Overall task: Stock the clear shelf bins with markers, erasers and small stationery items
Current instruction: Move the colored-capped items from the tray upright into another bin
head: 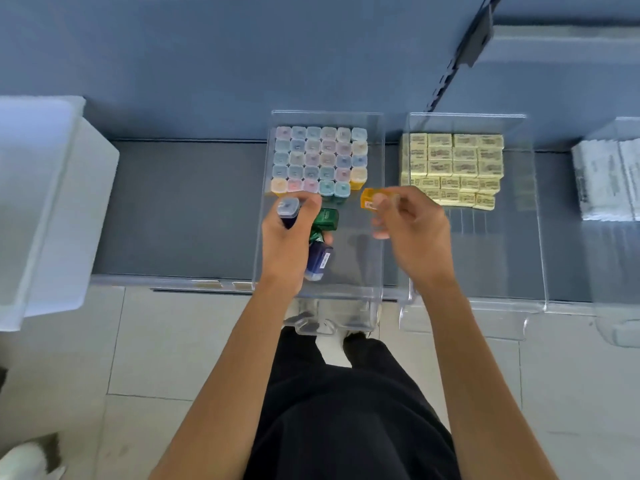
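Above clear bin point(356, 271), boxy orange marker point(371, 200) (glossy).

Middle bin point(376, 216): clear plastic, glossy, smooth. Bin to its right point(535, 216): same clear glossy plastic. Marker caps point(320, 157): frosted translucent plastic, pastel tints. Orange marker point(370, 199): translucent plastic, printed label. Blue marker point(288, 207): dark glossy body, frosted cap. Eraser wrappers point(457, 157): yellow, printed, dull; paper or film, cannot tell. Shelf point(180, 209): dark grey, matt, even. Floor tiles point(156, 341): pale, smooth, faint sheen. Trousers point(346, 417): black matt cloth.
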